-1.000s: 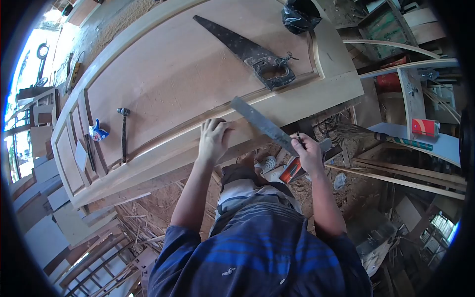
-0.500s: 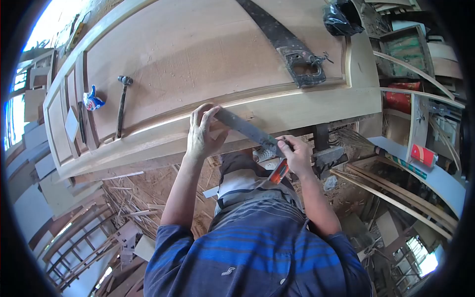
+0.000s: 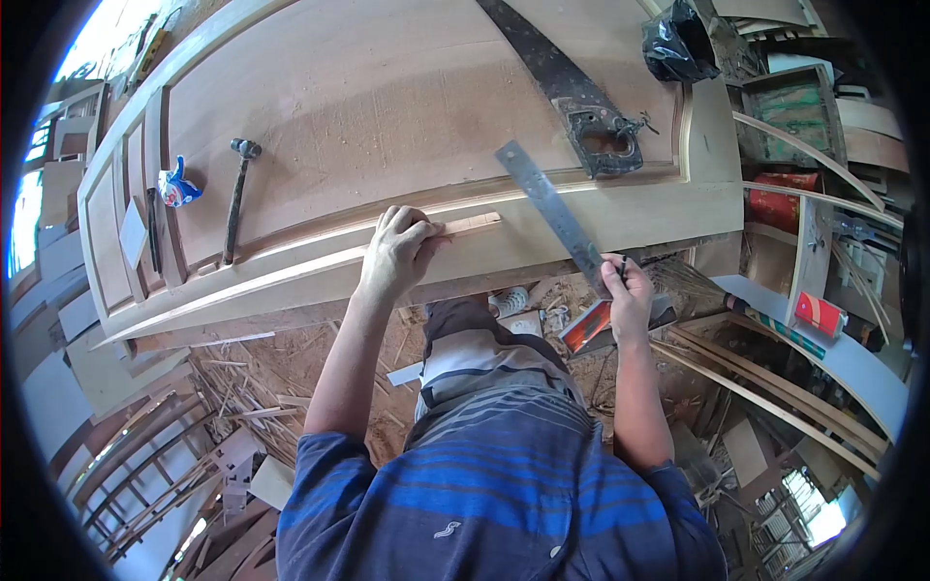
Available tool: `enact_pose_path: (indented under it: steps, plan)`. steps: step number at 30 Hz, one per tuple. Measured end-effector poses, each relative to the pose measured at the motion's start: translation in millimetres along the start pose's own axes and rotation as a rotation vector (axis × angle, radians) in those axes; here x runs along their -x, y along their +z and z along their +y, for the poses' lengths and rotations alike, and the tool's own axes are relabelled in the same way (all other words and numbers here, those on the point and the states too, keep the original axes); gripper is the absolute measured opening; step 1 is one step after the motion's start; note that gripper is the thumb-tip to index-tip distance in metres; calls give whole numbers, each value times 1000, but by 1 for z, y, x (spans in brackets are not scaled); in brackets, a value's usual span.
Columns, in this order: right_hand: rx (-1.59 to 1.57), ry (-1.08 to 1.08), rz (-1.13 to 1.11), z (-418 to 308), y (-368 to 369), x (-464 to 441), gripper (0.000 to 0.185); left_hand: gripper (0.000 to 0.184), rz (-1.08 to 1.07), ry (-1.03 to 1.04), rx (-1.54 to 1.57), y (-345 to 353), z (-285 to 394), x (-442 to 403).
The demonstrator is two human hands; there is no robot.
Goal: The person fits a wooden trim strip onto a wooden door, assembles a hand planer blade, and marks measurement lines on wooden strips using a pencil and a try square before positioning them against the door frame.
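My left hand point(image 3: 395, 254) is closed on a thin wooden strip point(image 3: 475, 225) that lies along the near edge of a panelled wooden door point(image 3: 678, 208). The strip's right end sticks out past my fingers. In my right hand point(image 3: 628, 295) is a try square, gripped near its corner. Its metal blade point(image 3: 552, 203) slants up and left over the door, apart from the strip, and its orange handle point(image 3: 588, 327) hangs below. A small dark object point(image 3: 622, 264) shows between my right fingers; its kind is unclear.
On the door lie a handsaw point(image 3: 572, 97), a hammer point(image 3: 238, 194), a blue and white packet point(image 3: 178, 184) and a black plastic bag point(image 3: 680, 44). Wood scraps litter the floor point(image 3: 262, 373). Long wooden strips point(image 3: 775, 387) stand at the right.
The try square has swung away to the right with my right hand, its blade off the strip. My left hand has come off the blade's end and closed on the strip.
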State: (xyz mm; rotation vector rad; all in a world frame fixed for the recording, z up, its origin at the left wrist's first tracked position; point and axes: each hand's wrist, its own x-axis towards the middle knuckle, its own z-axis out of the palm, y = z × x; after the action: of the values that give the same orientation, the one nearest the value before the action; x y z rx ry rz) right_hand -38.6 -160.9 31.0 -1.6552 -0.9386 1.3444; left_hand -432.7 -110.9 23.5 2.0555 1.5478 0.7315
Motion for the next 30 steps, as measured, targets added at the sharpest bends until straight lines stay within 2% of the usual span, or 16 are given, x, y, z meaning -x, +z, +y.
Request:
enact_pose_path:
  steps: [5,8,9,12,16,19,22,23,30]
  plan:
    - [109,-14,-152,-5,31,8,17,23,75,-39,-49,12,9,19]
    - [246,-30,-229,-6,49,15,16,34,110,-35,-23,16,12,24]
    - [263,3,-252,-12,56,19,16,40,140,-46,2,18,14,23]
    - [231,-82,-224,6,67,24,17,58,244,-80,74,19,19,16]
    - [218,-88,-201,12,70,23,18,56,139,-50,-18,15,14,16]
    - [182,45,-193,8,55,19,18,46,159,-34,-51,18,6,22]
    - [139,-52,10,14,37,9,17,34,99,44,-80,14,3,14]
    - [136,-63,24,13,28,6,17,23,114,69,-87,10,3,10]
    - [104,-68,29,3,20,7,17,17,43,-15,-4,5,4,0]
